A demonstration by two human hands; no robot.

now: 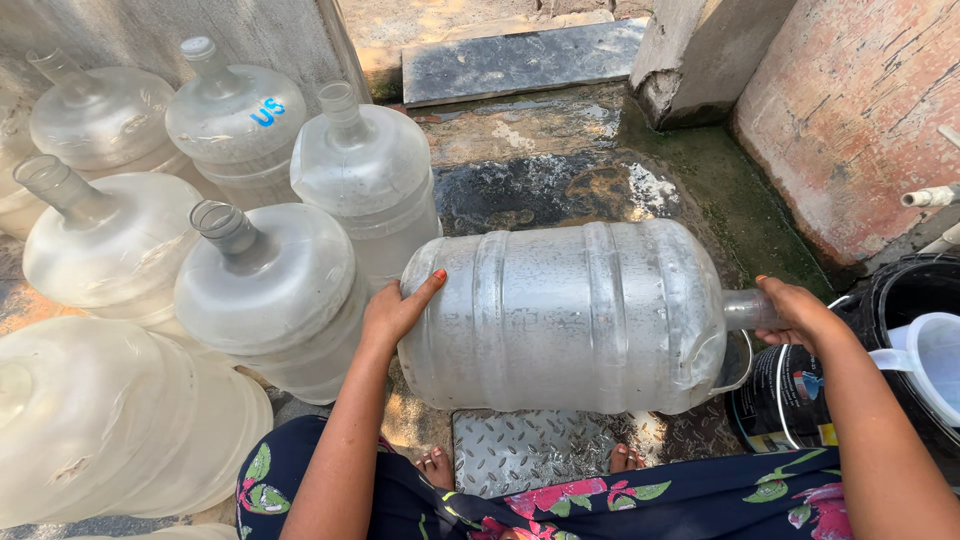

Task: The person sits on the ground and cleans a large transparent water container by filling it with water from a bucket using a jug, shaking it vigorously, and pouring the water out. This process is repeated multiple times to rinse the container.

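Hands [400,310] gripping sideways jug [570,315], upright jugs [270,290] left

At the upper left of the frame you have a cluster of upright clear jugs [235,120], standing close together against a grey wall [150,25], their narrow necks pointing up. One more jug lies on its side [110,420] at the lower left. Along the top centre you see a dark flat slab [520,60], and below it wet, stained ground [560,180] with a green mossy strip running toward a reddish wall [850,110] at the upper right. A white pipe end [930,196] sticks out at the right edge. Beneath it sit a black bucket [900,290], a pale plastic pitcher [935,355] and a dark paint-style can [785,400]. At the bottom centre lies a ridged metal plate [520,450].
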